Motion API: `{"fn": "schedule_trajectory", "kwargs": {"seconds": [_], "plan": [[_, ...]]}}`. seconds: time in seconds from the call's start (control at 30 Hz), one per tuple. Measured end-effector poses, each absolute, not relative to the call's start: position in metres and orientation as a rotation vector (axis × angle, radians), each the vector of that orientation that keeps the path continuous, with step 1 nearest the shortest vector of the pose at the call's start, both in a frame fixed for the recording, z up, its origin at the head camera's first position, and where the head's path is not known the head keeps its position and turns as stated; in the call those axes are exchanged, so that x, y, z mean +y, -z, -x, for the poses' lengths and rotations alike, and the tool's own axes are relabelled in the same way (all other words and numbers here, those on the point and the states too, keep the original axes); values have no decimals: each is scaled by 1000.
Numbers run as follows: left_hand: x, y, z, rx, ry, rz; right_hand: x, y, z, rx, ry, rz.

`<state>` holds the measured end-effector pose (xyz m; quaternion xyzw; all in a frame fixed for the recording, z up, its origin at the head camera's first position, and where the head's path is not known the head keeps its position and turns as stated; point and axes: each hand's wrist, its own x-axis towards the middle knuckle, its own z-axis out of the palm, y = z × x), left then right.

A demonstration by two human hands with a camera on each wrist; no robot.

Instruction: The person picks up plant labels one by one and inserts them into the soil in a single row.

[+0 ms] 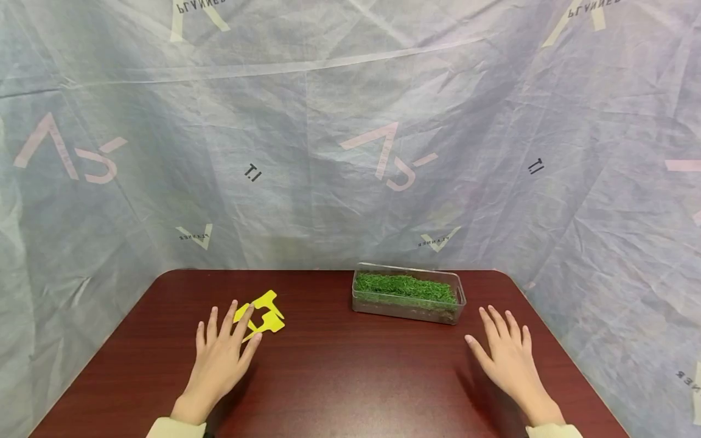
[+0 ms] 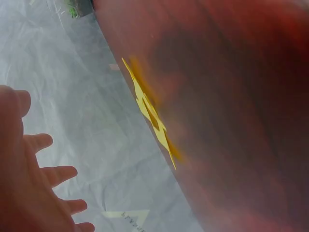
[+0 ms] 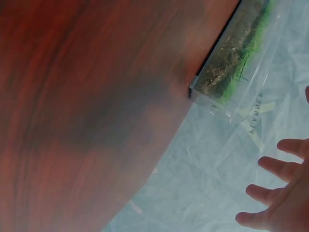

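My left hand (image 1: 218, 362) hovers with spread fingers over the left part of the table, its fingertips overlapping a few yellow plastic plant labels (image 1: 272, 320) in the head view. In the left wrist view those T-shaped labels (image 2: 150, 113) lie flat in a small cluster, away from the fingers. My right hand (image 1: 510, 363), fingers spread and holding nothing, is to the right of a clear plastic box (image 1: 405, 309). Green grass (image 1: 405, 287) fills that box; the right wrist view shows brown soil or roots (image 3: 224, 60) beneath the blades.
A dark red wood-grain table (image 1: 361, 377) with rounded far corners carries everything. Grey-white printed fabric (image 1: 306, 121) hangs close behind its far edge and along both sides.
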<state>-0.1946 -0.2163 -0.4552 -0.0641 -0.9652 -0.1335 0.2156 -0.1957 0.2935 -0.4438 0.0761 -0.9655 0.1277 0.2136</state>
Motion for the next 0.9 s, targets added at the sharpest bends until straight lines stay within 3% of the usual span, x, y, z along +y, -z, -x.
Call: {"fn": "schedule_trajectory", "kwargs": {"seconds": [0.9], "plan": [[-151, 451, 248, -2599, 494, 331, 279, 446, 241, -2498, -477, -216]]}}
